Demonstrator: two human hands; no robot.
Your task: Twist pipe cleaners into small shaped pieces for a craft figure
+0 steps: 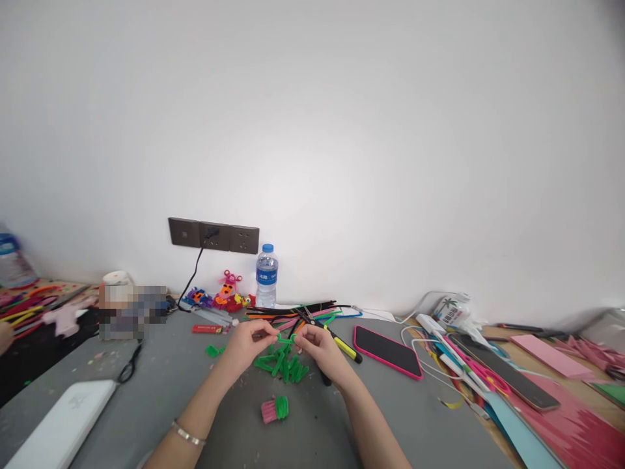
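My left hand (250, 341) and my right hand (316, 344) meet above the grey table (161, 391), both pinched on a short green pipe cleaner (286, 339) stretched between their fingertips. Just below the hands lies a pile of cut green pipe cleaner pieces (283, 363). Nearer to me rests a small pink and green coiled piece (275, 409). One stray green piece (213, 351) lies left of my left hand. A bracelet sits on my left wrist.
Behind the hands: a bundle of coloured pipe cleaners (297, 311), a yellow cutter (344, 346), a water bottle (266, 275), small pipe-cleaner figures (224, 296). A pink-cased phone (387, 350) lies right, with cables, pens and coloured paper beyond. A white box (63, 423) sits near left.
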